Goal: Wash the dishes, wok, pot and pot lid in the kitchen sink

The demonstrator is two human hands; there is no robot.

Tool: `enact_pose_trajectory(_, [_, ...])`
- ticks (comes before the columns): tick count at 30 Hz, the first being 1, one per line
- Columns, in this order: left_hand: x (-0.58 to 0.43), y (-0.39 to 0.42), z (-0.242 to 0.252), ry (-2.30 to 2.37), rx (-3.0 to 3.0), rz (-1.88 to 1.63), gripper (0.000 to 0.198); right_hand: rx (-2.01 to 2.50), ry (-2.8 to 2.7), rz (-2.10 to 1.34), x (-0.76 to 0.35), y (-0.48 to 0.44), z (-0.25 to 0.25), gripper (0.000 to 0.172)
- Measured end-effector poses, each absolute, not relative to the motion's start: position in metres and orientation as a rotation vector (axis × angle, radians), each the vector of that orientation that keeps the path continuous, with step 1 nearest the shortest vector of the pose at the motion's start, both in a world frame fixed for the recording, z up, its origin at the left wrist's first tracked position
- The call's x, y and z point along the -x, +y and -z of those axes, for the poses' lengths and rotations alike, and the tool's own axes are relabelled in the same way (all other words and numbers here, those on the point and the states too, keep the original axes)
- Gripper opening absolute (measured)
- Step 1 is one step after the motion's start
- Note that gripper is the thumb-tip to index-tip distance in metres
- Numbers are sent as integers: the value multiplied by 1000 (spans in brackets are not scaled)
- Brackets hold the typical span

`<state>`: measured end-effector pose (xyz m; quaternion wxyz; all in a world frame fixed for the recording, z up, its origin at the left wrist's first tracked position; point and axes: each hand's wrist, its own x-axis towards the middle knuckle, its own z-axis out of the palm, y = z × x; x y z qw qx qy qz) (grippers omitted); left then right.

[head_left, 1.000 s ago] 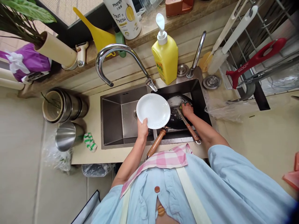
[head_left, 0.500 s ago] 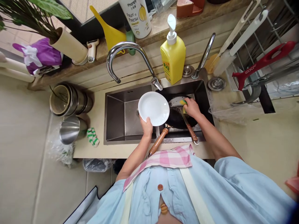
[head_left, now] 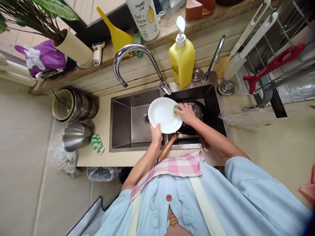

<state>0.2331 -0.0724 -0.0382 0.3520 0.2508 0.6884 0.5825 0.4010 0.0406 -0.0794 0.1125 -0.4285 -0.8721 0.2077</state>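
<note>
My left hand (head_left: 156, 133) grips the near rim of a white plate (head_left: 163, 115), holding it over the divider of the steel double sink (head_left: 123, 121). My right hand (head_left: 186, 113) is closed on a yellow-green sponge (head_left: 176, 109) that presses against the plate's right edge. Below the plate in the right basin lies a dark frying pan (head_left: 194, 126) with a wooden handle (head_left: 167, 149) pointing toward me. A second wooden-handled utensil (head_left: 203, 142) rests on the sink's front edge, partly hidden by my right forearm.
The curved faucet (head_left: 137, 62) arches over the sink. A yellow dish-soap bottle (head_left: 182, 62) stands behind the right basin. Steel pots (head_left: 71, 106) and a green-white cloth (head_left: 97, 144) lie on the counter at left. A dish rack (head_left: 275, 65) with a red-handled tool is at right.
My right hand has lifted the sponge out of the pan and moved left onto the plate's right edge. The plate stays held in my left hand, shifted slightly right.
</note>
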Motion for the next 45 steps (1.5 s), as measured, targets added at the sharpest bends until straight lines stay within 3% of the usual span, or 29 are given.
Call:
enact_pose_trajectory(2, [-235, -76, 33, 1741, -624, -1419, 65, 1449, -2368, -703, -411, 61, 84, 36])
enact_pose_trajectory(5, [-240, -79, 26, 1654, -611, -1351, 65, 1543, -1896, -1126, -425, 73, 91, 36])
enact_pose_trajectory(11, [-253, -76, 23, 1572, -625, -1250, 61, 1048, -1111, -2065, -445, 55, 107, 43])
enact_pose_trajectory(14, [-250, -77, 25, 1581, -723, -1167, 61, 991, -974, -2207, -453, 53, 113, 49])
enact_pose_trajectory(19, [-218, -75, 7, 1678, -1535, -960, 90, 1080, -826, -2333, -465, 59, 122, 42])
enact_pose_trajectory(20, [-212, -73, 2, 1608, -1699, -862, 82, 1090, -814, -2368, -467, 59, 123, 41])
enact_pose_trajectory(23, [-206, -65, -13, 1357, -1906, -622, 28, 1075, -839, -2471, -464, 57, 124, 39])
enact_pose_trajectory(25, [-209, -60, -17, 1240, -1935, -525, 12, 1042, -893, -2521, -459, 57, 124, 34])
enact_pose_trajectory(27, [-212, -59, -19, 1159, -1972, -449, 13, 1016, -949, -2523, -455, 58, 124, 30])
enact_pose_trajectory(30, [-214, -63, -22, 1166, -1946, -457, 15, 1194, -1115, -2317, -454, 67, 131, 49])
enact_pose_trajectory(37, [-225, -79, -31, 1582, -1283, -863, 25, 2100, -1760, -1221, -466, 61, 173, 41])
enact_pose_trajectory(42, [-234, -73, -24, 1618, -863, -1145, 52, 1983, -2007, -1190, -464, 42, 177, 29])
enact_pose_trajectory(45, [-231, -70, -22, 1637, -792, -1168, 55, 2014, -1977, -1149, -474, 47, 156, 28])
